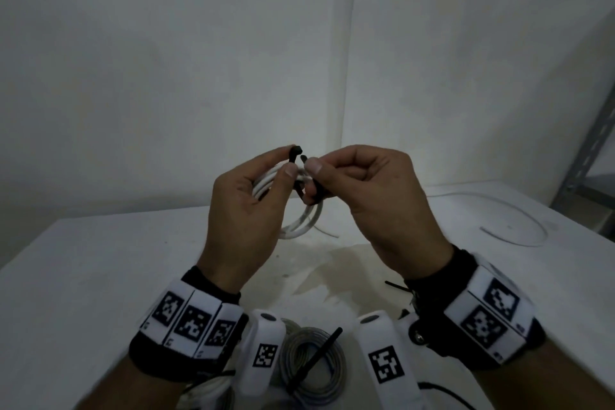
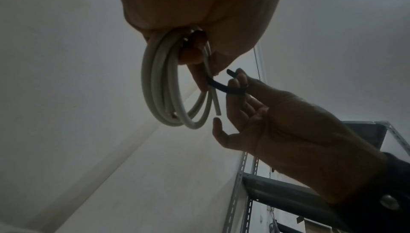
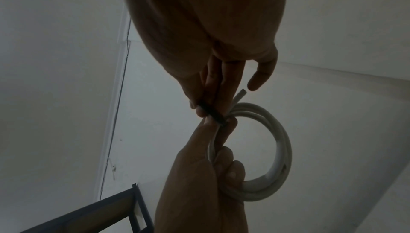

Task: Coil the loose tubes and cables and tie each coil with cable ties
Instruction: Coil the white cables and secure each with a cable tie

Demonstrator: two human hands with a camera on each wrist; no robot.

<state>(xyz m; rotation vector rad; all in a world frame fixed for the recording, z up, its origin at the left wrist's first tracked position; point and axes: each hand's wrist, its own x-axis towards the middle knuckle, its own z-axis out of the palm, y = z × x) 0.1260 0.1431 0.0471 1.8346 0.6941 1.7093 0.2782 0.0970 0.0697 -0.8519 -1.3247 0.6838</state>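
Observation:
A white tube coil hangs above the white table, gripped by my left hand. That hand's thumb and forefinger also pinch the head of a black cable tie looped round the coil. My right hand pinches the tie's tail end, its tip close to the head. In the left wrist view the coil dangles below my palm and the black tie runs across to the right hand. The right wrist view shows the tie between both hands beside the coil.
A grey cable coil with a black tie through it lies at the table's near edge. A loose white tube curves across the far right of the table. More black ties lie under my right wrist. A metal shelf stands at right.

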